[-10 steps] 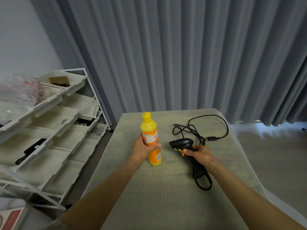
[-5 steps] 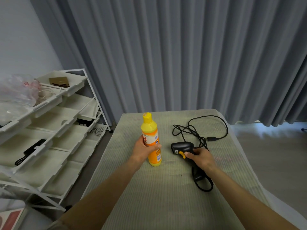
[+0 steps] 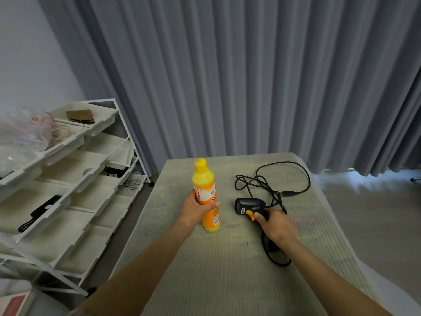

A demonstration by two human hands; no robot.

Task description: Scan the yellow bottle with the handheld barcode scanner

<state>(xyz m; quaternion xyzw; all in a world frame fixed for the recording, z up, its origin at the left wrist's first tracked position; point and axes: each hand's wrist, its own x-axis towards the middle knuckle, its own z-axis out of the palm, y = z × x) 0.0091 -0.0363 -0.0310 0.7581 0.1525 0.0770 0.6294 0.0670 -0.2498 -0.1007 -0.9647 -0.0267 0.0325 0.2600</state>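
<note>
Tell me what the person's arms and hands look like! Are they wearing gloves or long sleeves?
No gloves: the left hand and the right hand are bare, with no rings or watch showing. Both forearms are bare too, right down to the bottom of the picture. At the lower left corner there may be the edge of a short sleeve, but it is too blurred to tell.

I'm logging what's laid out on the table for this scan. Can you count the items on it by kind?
Bottle: 1, yellow, held upright by the left hand
Barcode scanner: 1, black, gripped by the right hand
Cable: 1, black, loosely coiled behind the scanner
Total: 3
</note>
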